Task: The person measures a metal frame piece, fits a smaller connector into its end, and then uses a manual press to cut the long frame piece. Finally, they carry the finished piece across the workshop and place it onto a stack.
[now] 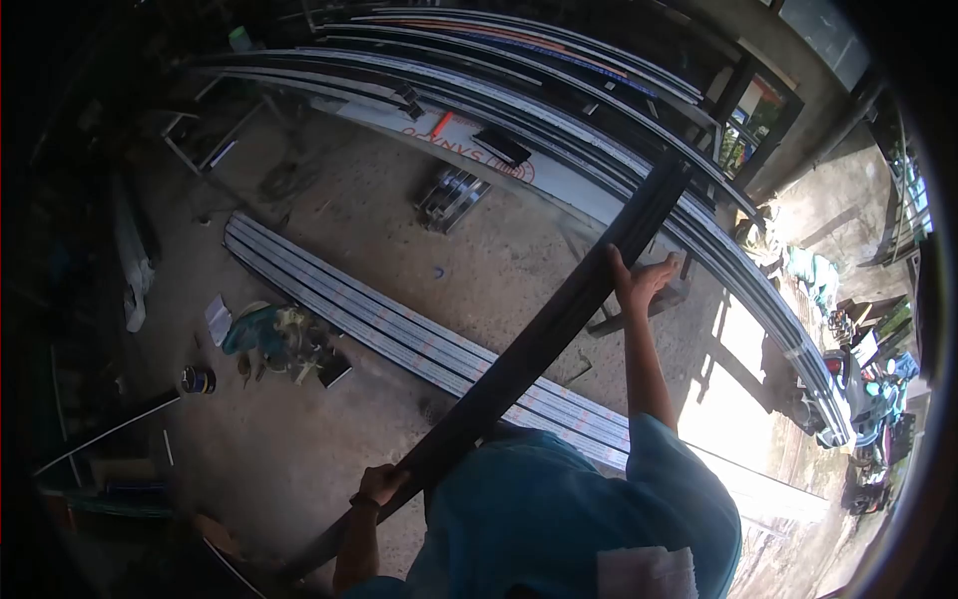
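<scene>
A long dark metal profile (529,349) runs diagonally in front of my body, from the lower left up to the racked bars. My left hand (379,485) is wrapped around its lower part. Higher up, my right hand (644,280) holds its right side, with the thumb against the edge and the fingers showing beside it. Beneath the profile, several long pale bars (369,324) lie side by side, crossing toward the lower right. My own torso hides part of them.
Long metal bars (589,125) are stacked across the back above a white printed board (429,128). Short metal pieces (454,198) sit on the floor. A teal cloth (254,331) and a small round tin (198,380) lie left. Sunlit clutter (878,399) stands at right.
</scene>
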A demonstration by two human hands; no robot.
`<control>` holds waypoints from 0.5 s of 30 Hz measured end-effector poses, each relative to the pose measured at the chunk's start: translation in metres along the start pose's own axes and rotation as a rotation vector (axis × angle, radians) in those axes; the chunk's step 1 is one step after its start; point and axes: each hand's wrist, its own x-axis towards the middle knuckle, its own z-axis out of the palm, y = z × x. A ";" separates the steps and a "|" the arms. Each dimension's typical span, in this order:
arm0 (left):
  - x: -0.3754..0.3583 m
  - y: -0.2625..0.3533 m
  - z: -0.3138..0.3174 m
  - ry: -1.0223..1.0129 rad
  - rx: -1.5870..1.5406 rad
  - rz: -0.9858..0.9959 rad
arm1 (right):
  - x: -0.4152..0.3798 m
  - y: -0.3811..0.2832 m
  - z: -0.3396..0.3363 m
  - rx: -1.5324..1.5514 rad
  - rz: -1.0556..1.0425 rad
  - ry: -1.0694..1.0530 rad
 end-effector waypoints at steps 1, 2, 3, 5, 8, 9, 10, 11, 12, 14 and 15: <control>0.011 -0.007 -0.009 0.008 0.003 0.013 | -0.004 -0.002 0.019 0.019 0.013 -0.035; 0.022 -0.009 -0.017 0.020 0.000 0.024 | -0.015 -0.037 0.013 -0.029 -0.142 -0.073; 0.032 -0.008 -0.024 0.034 -0.007 0.031 | -0.019 -0.063 0.021 0.056 -0.222 -0.068; 0.056 -0.008 -0.037 0.069 -0.001 0.052 | -0.031 -0.098 0.041 0.228 -0.369 -0.072; 0.086 0.010 -0.071 0.139 0.050 0.065 | -0.021 -0.108 0.081 0.533 -0.198 0.068; 0.098 0.017 -0.084 0.166 0.072 0.071 | -0.012 -0.107 0.092 0.667 -0.107 0.111; 0.109 0.023 -0.097 0.190 0.097 0.090 | -0.004 -0.105 0.103 0.736 -0.007 0.152; 0.120 0.034 -0.111 0.196 0.090 0.092 | 0.007 -0.094 0.116 0.793 0.094 0.135; 0.131 0.045 -0.126 0.201 0.083 0.092 | 0.011 -0.094 0.121 0.909 0.272 0.014; 0.160 0.063 -0.146 0.210 0.048 0.108 | 0.004 -0.091 0.138 1.041 0.448 -0.281; 0.175 0.079 -0.157 0.204 0.036 0.133 | -0.008 -0.089 0.152 1.061 0.436 -0.455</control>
